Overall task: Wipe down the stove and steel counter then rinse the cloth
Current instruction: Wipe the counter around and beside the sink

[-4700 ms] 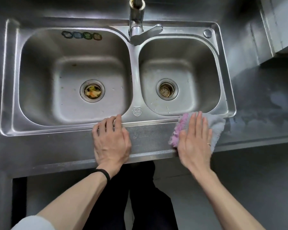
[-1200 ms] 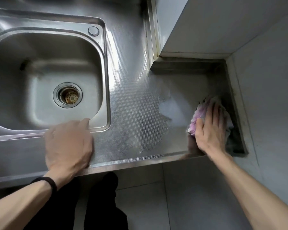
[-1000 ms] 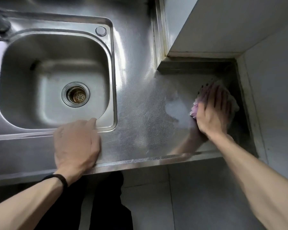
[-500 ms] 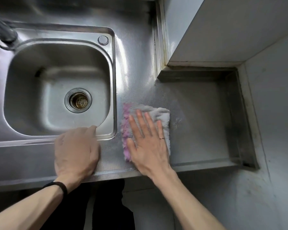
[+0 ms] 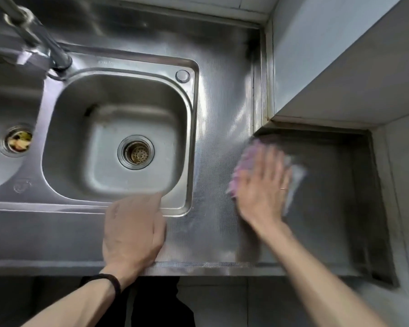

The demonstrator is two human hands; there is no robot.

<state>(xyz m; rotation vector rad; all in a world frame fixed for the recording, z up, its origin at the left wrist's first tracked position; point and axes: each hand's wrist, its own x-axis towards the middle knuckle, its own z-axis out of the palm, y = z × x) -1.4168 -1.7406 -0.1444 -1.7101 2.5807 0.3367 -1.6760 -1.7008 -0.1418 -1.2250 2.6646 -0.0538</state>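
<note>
1. The right hand [image 5: 262, 187] lies flat, fingers straight and spread, pressing the cloth [image 5: 242, 166] onto the surface [image 5: 222, 109].
2. The left hand [image 5: 132, 230] rests at the front edge with relaxed fingers, holding nothing, its tips at the rim of the sink [image 5: 192, 128].
3. The cloth is to the right of the sink, towards the back.
4. I judge that wiping the counter is the step in hand. Next, the right end of the surface needs some passes, then the cloth must be rinsed under the tap [image 5: 40, 43].
</note>
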